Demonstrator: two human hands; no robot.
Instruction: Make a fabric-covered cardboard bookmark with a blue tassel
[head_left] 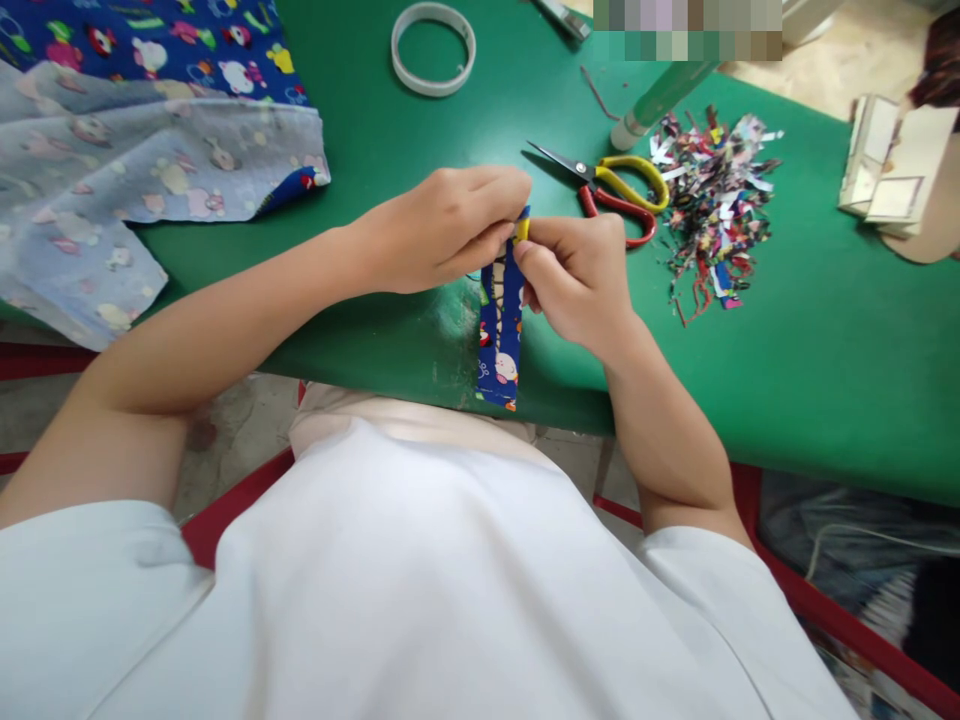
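Note:
Both hands meet over the green table [810, 340], pinching the top end of a narrow blue printed fabric strip [501, 335]. The strip hangs down from the fingers toward the table's near edge. My left hand [442, 228] grips it from the left, fingers curled. From the right, my right hand [577, 275] holds the same top end, where a small yellow bit shows between the fingertips. Just beyond the right hand lie scissors [615, 188] with yellow and red handles, blades pointing left.
A large piece of blue cartoon-print fabric [135, 130] lies at the far left, partly turned over. A white ring [433, 47] sits at the back. A heap of colourful scraps [712, 205] and a glue stick [656, 105] are at the right. Folded card pieces [889, 165] sit far right.

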